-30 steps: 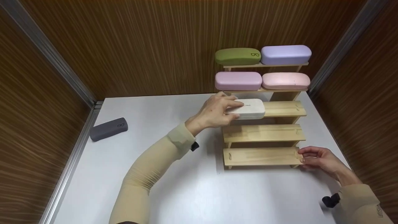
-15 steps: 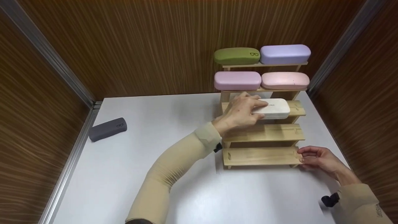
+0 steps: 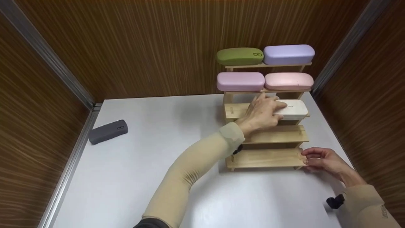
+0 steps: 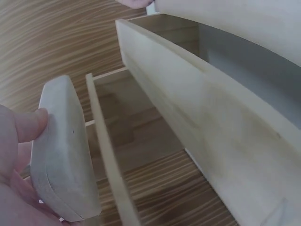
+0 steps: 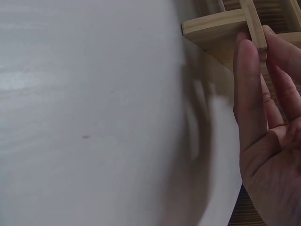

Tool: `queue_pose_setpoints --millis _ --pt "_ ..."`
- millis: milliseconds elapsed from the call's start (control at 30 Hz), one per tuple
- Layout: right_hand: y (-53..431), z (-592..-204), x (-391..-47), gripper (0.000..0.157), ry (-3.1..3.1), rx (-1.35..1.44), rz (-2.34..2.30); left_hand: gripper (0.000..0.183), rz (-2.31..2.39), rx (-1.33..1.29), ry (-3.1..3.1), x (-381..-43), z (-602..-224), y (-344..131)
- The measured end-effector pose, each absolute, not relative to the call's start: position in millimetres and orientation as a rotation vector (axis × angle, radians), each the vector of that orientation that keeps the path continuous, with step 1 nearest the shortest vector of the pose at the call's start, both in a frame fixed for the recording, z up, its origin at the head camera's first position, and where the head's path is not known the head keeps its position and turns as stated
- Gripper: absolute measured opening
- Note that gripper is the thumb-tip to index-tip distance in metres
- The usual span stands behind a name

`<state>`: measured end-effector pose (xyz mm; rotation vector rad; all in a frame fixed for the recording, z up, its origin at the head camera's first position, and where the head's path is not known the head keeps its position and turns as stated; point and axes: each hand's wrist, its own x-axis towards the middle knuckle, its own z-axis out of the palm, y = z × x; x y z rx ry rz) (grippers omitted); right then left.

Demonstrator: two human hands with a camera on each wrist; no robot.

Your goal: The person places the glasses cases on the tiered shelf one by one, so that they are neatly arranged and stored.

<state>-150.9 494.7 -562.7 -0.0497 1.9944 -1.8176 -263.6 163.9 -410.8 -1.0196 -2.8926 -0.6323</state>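
Note:
A white glasses case (image 3: 292,109) is at the right end of the middle step of a wooden tiered display rack (image 3: 269,158). My left hand (image 3: 262,112) grips the left end of this case, thumb along its front and fingers over the top. In the left wrist view, the white case (image 4: 63,146) is beside a step edge, with the thumb pressed on its face. My right hand (image 3: 327,163) holds the right end of the lowest step. The right wrist view shows its thumb (image 5: 249,89) and fingers on either side of a wooden rack piece (image 5: 254,23).
On the top step stand a green case (image 3: 239,56) and a lavender case (image 3: 289,54). Below them are a mauve case (image 3: 240,81) and a pink case (image 3: 289,81). A dark grey case (image 3: 108,131) lies on the white table (image 3: 152,126) at left. Wood-grain walls enclose the table.
My left hand has moved right along the middle step with the white glasses case, from its left half to its right end. The right hand has stayed on the lowest step.

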Motion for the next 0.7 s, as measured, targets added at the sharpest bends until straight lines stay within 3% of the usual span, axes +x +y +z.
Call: queue_pose_setpoints --millis 700 --pt "496 -564 -153 0.039 1.989 -0.021 -1.803 0.043 -0.366 -0.998 -2.83 -280 -426 214"
